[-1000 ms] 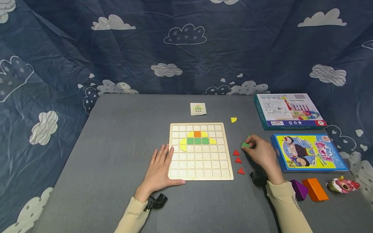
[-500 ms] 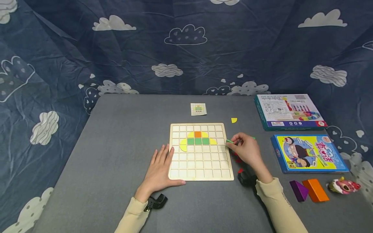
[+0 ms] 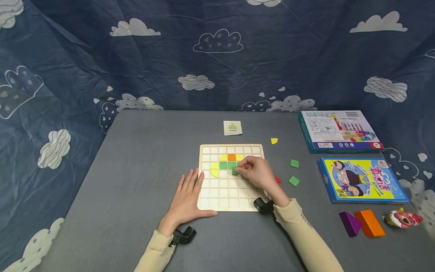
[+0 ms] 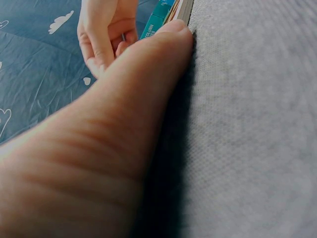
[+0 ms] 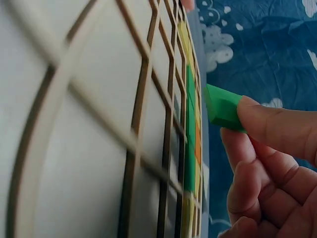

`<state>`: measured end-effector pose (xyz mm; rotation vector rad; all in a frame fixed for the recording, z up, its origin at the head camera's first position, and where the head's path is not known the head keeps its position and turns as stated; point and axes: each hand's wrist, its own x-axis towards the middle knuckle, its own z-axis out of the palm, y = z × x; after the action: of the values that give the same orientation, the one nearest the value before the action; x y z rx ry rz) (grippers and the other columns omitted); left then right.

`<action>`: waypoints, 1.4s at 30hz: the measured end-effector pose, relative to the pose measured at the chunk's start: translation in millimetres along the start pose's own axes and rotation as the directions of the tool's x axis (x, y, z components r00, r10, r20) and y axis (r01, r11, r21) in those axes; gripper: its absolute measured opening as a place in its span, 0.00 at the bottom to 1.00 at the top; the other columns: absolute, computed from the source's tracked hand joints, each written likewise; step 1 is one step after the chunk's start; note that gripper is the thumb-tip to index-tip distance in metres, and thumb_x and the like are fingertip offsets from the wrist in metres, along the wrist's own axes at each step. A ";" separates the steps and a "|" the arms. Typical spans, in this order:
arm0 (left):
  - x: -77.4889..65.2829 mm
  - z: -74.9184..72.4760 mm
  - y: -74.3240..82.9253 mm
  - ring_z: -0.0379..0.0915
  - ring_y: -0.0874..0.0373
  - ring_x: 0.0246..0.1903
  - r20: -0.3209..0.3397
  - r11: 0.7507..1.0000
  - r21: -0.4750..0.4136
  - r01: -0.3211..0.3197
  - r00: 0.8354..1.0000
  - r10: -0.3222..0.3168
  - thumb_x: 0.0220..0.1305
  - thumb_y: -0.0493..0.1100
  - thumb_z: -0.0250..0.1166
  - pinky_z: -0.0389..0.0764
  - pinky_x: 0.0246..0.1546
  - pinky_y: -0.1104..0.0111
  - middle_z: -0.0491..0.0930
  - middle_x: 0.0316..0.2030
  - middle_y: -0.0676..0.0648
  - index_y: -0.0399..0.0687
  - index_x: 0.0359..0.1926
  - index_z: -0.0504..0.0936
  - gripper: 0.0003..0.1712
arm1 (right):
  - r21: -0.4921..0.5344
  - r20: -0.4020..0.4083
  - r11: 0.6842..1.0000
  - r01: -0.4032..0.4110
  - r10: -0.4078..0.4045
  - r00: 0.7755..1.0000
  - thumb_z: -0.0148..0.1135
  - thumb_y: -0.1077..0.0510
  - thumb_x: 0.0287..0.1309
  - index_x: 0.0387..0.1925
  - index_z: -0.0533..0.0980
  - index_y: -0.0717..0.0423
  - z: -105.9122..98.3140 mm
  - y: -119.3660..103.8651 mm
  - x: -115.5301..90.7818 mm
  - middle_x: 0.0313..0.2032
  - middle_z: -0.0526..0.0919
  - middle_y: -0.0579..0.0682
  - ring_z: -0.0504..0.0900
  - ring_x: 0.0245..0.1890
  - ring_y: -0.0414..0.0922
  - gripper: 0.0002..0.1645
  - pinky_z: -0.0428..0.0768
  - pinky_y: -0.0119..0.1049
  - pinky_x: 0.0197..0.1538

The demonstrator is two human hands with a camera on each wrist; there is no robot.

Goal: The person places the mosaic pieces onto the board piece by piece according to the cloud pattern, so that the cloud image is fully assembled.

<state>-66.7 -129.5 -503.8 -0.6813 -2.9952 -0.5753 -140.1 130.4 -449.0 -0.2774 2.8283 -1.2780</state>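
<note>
One square green tile [image 5: 224, 108], likely wooden, light, stiff | right hand [image 3: 257, 172] pinching it, mid-frame; edges best hold | left hand [image 3: 187, 195] spread

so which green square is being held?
The green square pinched by the right hand above the grid board. The inlaid green squares sit in the board; the two loose squares lie on the table near the blue-and-yellow box.

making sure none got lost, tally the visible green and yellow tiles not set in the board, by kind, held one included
Green square tiles on the table: 2
Green square tile pinched by the right hand: 1
Yellow quarter-circle tile on the table: 1
Total: 4
</note>
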 end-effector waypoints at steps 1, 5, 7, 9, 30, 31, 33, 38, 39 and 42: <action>0.1 0.0 0.3 0.30 0.48 0.72 0.000 1.000 0.000 -0.001 1.000 0.001 0.41 0.82 0.59 0.32 0.69 0.56 0.41 0.73 0.39 0.41 0.74 0.44 0.72 | 0.000 0.015 1.000 -0.007 0.007 1.000 0.74 0.55 0.48 0.26 0.82 0.52 3.0 -2.0 0.8 0.20 0.78 0.42 0.68 0.16 0.42 0.07 0.64 0.34 0.20; -0.3 0.1 1.1 0.30 0.48 0.72 0.007 1.000 0.003 0.006 1.000 -0.006 0.41 0.82 0.59 0.32 0.69 0.56 0.41 0.73 0.39 0.41 0.74 0.44 0.72 | 0.000 0.066 1.000 -0.019 0.019 0.998 0.73 0.55 0.50 0.26 0.82 0.51 13.4 -10.3 3.8 0.21 0.79 0.41 0.70 0.18 0.42 0.06 0.66 0.36 0.23; -0.8 0.0 1.1 0.29 0.49 0.72 0.014 1.000 0.003 0.013 1.000 -0.013 0.41 0.82 0.59 0.32 0.69 0.56 0.40 0.73 0.39 0.42 0.74 0.44 0.72 | -0.014 0.079 1.000 -0.018 0.019 0.997 0.73 0.55 0.50 0.26 0.82 0.50 18.0 -13.0 5.2 0.21 0.79 0.41 0.71 0.18 0.42 0.06 0.67 0.36 0.24; -1.1 0.2 1.2 0.29 0.50 0.72 0.017 1.000 0.001 0.016 1.000 -0.016 0.41 0.82 0.59 0.31 0.69 0.57 0.40 0.73 0.39 0.42 0.74 0.43 0.72 | -0.030 0.087 0.999 -0.013 0.015 0.996 0.73 0.56 0.50 0.25 0.82 0.50 21.8 -15.1 6.5 0.21 0.78 0.41 0.71 0.19 0.42 0.05 0.68 0.36 0.25; -1.9 0.6 2.5 0.29 0.49 0.72 0.005 1.000 -0.005 0.015 1.000 -0.015 0.41 0.81 0.60 0.32 0.69 0.56 0.41 0.73 0.39 0.41 0.74 0.44 0.72 | -0.133 0.084 0.991 0.023 -0.012 0.996 0.72 0.57 0.50 0.27 0.84 0.49 33.8 -19.5 8.4 0.22 0.79 0.39 0.76 0.26 0.39 0.02 0.72 0.38 0.32; -1.8 0.5 2.3 0.29 0.49 0.72 0.006 1.000 -0.005 0.015 1.000 -0.015 0.41 0.81 0.60 0.32 0.69 0.56 0.41 0.73 0.39 0.41 0.74 0.44 0.72 | -0.134 0.082 0.991 0.027 -0.016 0.997 0.72 0.58 0.50 0.27 0.84 0.50 33.8 -19.7 8.2 0.22 0.79 0.39 0.76 0.26 0.39 0.02 0.72 0.38 0.32; -1.4 0.3 2.1 0.29 0.49 0.72 0.005 1.000 -0.002 0.014 1.000 -0.014 0.41 0.81 0.60 0.32 0.69 0.56 0.41 0.73 0.39 0.41 0.74 0.44 0.72 | -0.134 0.077 0.991 0.028 -0.018 0.997 0.71 0.58 0.50 0.27 0.84 0.51 34.1 -19.9 8.2 0.22 0.79 0.39 0.76 0.25 0.39 0.02 0.72 0.38 0.32; -0.1 -0.1 1.8 0.30 0.49 0.72 0.004 1.000 0.004 0.009 1.000 -0.009 0.41 0.81 0.60 0.33 0.69 0.56 0.40 0.73 0.39 0.41 0.74 0.44 0.72 | -0.152 0.065 0.988 0.026 -0.016 0.998 0.71 0.59 0.50 0.26 0.84 0.52 34.1 -21.7 8.2 0.20 0.79 0.39 0.74 0.23 0.38 0.02 0.71 0.37 0.30; 0.1 -0.2 1.8 0.30 0.49 0.72 0.003 1.000 0.003 0.008 1.000 -0.008 0.40 0.81 0.60 0.32 0.69 0.56 0.40 0.73 0.39 0.41 0.74 0.44 0.72 | -0.158 0.063 0.987 0.024 -0.014 0.998 0.72 0.59 0.50 0.26 0.84 0.51 34.1 -22.0 8.2 0.20 0.78 0.39 0.74 0.23 0.38 0.02 0.71 0.37 0.29; 0.3 -0.2 1.7 0.30 0.49 0.72 0.002 1.000 -0.001 0.006 1.000 -0.006 0.40 0.81 0.60 0.32 0.69 0.56 0.41 0.73 0.39 0.41 0.74 0.44 0.72 | -0.166 0.066 0.986 0.017 -0.006 0.998 0.72 0.58 0.50 0.24 0.84 0.49 33.8 -22.5 8.3 0.19 0.78 0.39 0.73 0.22 0.38 0.03 0.69 0.36 0.28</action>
<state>-66.3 -128.0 -503.0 -0.6734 -3.0002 -0.5766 -141.6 89.4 -454.2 -0.3337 2.8845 -1.0149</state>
